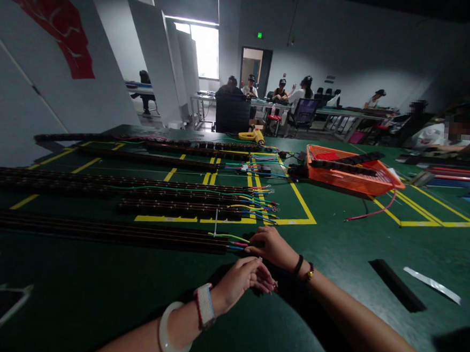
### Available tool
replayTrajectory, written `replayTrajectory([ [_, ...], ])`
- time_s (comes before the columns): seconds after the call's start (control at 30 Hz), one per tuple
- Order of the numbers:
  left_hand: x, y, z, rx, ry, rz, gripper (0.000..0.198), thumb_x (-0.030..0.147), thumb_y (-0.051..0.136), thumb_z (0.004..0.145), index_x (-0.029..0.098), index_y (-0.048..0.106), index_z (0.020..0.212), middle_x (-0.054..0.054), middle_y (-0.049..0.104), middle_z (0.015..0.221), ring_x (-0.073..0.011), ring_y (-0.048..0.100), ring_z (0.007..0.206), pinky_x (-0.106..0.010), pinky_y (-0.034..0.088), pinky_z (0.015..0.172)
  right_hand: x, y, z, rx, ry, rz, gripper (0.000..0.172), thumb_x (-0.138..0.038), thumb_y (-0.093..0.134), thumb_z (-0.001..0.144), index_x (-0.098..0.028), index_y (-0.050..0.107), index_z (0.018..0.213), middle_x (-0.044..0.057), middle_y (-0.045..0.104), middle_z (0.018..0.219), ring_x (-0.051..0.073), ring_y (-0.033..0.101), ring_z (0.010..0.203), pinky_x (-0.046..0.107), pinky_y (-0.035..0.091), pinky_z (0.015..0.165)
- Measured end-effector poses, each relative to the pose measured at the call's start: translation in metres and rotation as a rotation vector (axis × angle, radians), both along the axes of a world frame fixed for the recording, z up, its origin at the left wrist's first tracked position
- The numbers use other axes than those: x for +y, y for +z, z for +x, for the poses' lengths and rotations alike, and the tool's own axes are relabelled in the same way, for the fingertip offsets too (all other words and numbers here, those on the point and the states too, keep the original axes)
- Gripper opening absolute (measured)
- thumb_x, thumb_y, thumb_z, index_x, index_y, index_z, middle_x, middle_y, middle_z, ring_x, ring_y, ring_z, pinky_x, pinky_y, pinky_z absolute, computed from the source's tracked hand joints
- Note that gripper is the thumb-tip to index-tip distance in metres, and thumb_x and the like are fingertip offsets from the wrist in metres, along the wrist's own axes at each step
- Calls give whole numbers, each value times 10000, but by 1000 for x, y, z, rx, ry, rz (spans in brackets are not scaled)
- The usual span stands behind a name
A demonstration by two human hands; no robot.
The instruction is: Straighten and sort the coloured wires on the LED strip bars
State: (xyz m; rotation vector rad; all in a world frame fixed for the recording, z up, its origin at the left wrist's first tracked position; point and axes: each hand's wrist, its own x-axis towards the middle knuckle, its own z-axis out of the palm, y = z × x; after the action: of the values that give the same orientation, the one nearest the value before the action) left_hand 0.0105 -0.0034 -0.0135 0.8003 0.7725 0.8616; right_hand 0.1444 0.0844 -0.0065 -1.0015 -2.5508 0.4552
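Long black wrapped wire bundles [94,229] lie side by side across the green table. From the right end of the nearest bundle come yellow-green, red and blue wires [237,244]. My right hand [273,248] is closed around the ends of these wires, and its fingers hide their tips. Just in front of it hovers my left hand [247,280], its fingers loosely bent and apart, with nothing visible in it. A white cable tie [216,223] stands up from the nearest bundle. Behind it, more bundles [180,208] end in coloured wires with metal terminals.
An orange basket [351,179] with black pieces stands at the back right, a pink wire hanging from it. A yellow heat gun [254,136] lies at the back. A black strip [397,285] and a white strip [432,285] lie on the right. Several people sit beyond.
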Motion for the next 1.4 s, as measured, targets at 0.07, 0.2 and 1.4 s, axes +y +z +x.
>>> replayTrajectory([
  [0.07, 0, 1, 0, 0, 15, -11, 328, 419, 524, 815, 107, 609, 760, -148, 705, 788, -210, 667, 718, -335, 483, 704, -1, 1, 0, -3, 20, -5, 273, -420, 608, 838, -169, 703, 787, 32, 632, 734, 128, 527, 721, 253, 345, 697],
  [0.2, 2, 0, 1, -50, 46, -64, 309, 397, 547, 815, 96, 606, 786, -166, 698, 803, -234, 668, 754, -395, 471, 792, -1, 1, 0, -14, 52, 8, 171, -349, 642, 827, -197, 719, 839, 21, 667, 749, 129, 543, 748, 264, 337, 751],
  [1.4, 19, -16, -3, -325, 430, -222, 96, 238, 634, 802, 166, 648, 863, -57, 679, 988, -166, 599, 985, -312, 433, 922, -67, -15, -15, -331, -125, 590, 441, -190, 480, 860, -65, 492, 1283, 148, 500, 1321, 276, 405, 1222, 400, 324, 992],
])
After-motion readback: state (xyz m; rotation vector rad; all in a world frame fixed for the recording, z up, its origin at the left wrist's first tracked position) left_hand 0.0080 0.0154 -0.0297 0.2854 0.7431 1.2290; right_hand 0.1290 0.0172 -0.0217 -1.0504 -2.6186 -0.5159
